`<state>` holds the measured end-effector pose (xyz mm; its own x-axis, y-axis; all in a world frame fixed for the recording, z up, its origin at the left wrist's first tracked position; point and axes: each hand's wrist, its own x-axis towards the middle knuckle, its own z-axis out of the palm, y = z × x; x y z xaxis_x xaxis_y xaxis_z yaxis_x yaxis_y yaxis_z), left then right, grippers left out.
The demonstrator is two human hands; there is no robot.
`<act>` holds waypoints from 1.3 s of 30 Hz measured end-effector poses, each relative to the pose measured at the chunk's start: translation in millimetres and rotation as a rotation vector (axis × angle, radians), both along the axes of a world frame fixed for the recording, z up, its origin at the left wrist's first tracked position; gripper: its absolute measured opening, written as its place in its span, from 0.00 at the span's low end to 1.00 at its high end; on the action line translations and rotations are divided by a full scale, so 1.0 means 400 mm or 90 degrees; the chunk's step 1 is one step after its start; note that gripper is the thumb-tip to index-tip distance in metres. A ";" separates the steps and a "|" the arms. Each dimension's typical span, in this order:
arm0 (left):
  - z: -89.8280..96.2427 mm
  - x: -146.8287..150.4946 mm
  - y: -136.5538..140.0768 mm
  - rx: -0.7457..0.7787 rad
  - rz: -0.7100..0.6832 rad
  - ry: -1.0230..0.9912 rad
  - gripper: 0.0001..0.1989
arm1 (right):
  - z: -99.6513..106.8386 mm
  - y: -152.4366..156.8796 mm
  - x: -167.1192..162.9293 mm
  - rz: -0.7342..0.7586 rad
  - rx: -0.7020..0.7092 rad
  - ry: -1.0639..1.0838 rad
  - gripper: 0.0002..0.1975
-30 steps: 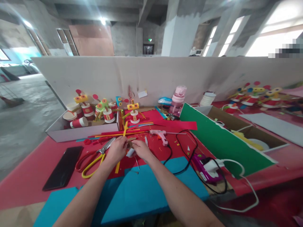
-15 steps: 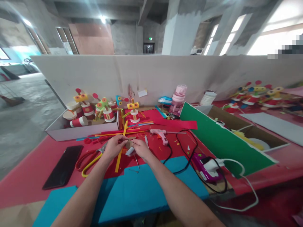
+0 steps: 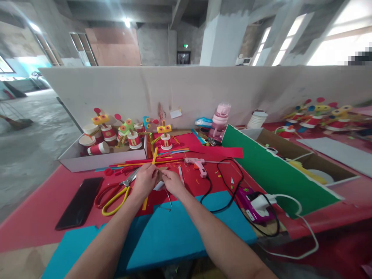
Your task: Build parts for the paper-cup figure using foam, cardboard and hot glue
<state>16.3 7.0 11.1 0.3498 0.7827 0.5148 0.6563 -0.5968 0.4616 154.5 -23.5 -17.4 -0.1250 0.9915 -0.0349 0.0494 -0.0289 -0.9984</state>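
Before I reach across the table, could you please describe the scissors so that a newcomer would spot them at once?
Look left on the red table cover for the flat black slab. The scissors lie between it and the person's left hand, metal blades pointing away from the camera. One red handle loop and one yellow set them apart.

No text is readable; the green sign [image 3: 185,46] is blurred.

brown piece [image 3: 159,176]: matt, cardboard-like | scissor blades [image 3: 132,178]: bare metal | glue gun [image 3: 198,164]: smooth plastic | phone [image 3: 79,203]: glossy
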 end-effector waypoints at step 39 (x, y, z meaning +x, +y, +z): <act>-0.001 -0.054 0.039 -0.272 -0.164 -0.051 0.14 | -0.018 0.019 0.022 -0.050 -0.016 -0.076 0.08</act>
<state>-5.3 22.8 10.8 0.5323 0.8225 0.2005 0.4652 -0.4821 0.7424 163.1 -16.0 -24.7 -0.0404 0.9967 -0.0699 0.1640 -0.0624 -0.9845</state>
